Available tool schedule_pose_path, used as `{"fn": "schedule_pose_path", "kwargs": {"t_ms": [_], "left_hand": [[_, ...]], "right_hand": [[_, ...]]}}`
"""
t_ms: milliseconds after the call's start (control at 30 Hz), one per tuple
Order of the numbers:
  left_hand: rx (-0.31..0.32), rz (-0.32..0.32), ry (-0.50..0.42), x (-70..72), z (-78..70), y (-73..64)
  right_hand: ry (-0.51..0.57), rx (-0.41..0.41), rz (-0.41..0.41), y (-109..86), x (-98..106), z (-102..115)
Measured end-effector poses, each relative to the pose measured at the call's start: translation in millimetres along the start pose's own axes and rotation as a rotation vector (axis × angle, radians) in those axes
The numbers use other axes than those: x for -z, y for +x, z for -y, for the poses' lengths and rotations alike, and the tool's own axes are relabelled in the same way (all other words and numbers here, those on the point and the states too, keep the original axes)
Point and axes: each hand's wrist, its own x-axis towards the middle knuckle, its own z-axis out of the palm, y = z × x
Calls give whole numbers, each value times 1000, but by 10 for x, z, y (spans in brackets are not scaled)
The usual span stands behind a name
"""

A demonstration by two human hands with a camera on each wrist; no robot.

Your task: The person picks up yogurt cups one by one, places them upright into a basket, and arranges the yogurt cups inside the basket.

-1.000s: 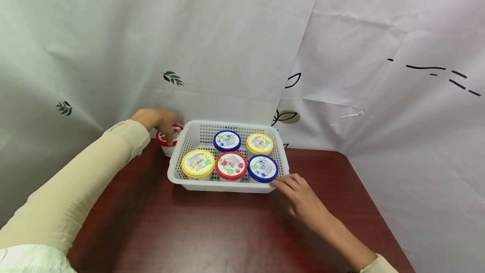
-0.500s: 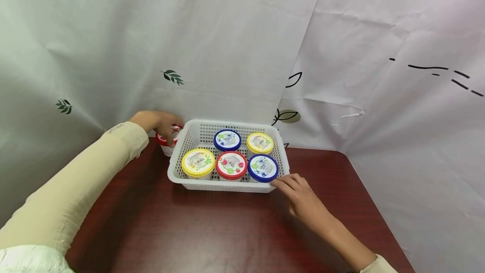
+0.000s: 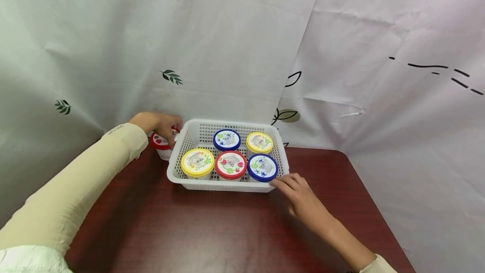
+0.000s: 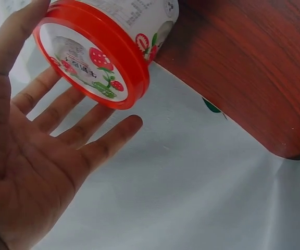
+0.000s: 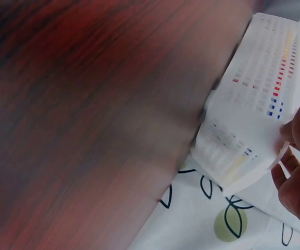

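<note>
A round white tub with a red lid and berry print (image 3: 164,153) stands on the table just left of a white plastic basket (image 3: 227,187). My left hand (image 3: 161,124) reaches over this tub from behind. In the left wrist view its fingers are spread and fairly straight, with the thumb by one side of the lid and the other fingers along the far side; the lid covers some fingertips. At the basket's front right corner, my right hand (image 3: 303,199) pinches the rim, thumb and fingers on either side of the wall in the right wrist view.
Inside the basket stand several lidded tubs: two yellow (image 3: 198,162), two blue (image 3: 263,167) and one red (image 3: 231,165). The basket sits toward the back of a dark red wooden table (image 3: 227,231). A pale printed curtain (image 3: 235,75) hangs close behind it.
The red-lidded tub outside the basket has shifted slightly left and toward me, under the left hand. The right hand keeps its place on the rim, and the basket stays put.
</note>
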Motion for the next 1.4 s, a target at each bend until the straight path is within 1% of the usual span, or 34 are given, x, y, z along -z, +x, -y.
{"fn": "schedule_pose_path", "kwargs": {"t_ms": [100,200,333,500,633,767,833,933,1067,1167,1300,1400], "left_hand": [[10,14,-19,-8,19,-9],[4,18,-8,-18,37,-26],[-6,8,21,-31,53,-44],[-7,-1,26,-28,54,-50],[-10,0,17,10,46,-72],[-18,8,-3,78,37,-102],[-22,16,-2,114,22,-112],[-24,26,24,152,-9,-108],[-14,43,43,176,-33,-105],[6,52,26,197,-35,-134],[27,46,15,240,-29,-194],[31,37,24,272,-30,-241]], "right_hand": [[-2,-6,-1,-4,-1,-2],[-2,-9,1,-4,-4,-3],[-1,-11,7,-2,-7,3],[-1,-16,9,-6,-7,6],[0,-15,5,-5,-8,3],[0,-9,0,-3,-12,1],[-1,-9,0,-3,-10,0],[-4,-11,-2,-4,-5,0],[-7,-8,-4,-8,-13,-2],[-5,-6,-6,-6,-19,-2],[-5,2,-11,2,-15,-3],[-15,26,-22,7,-17,-13]]}}
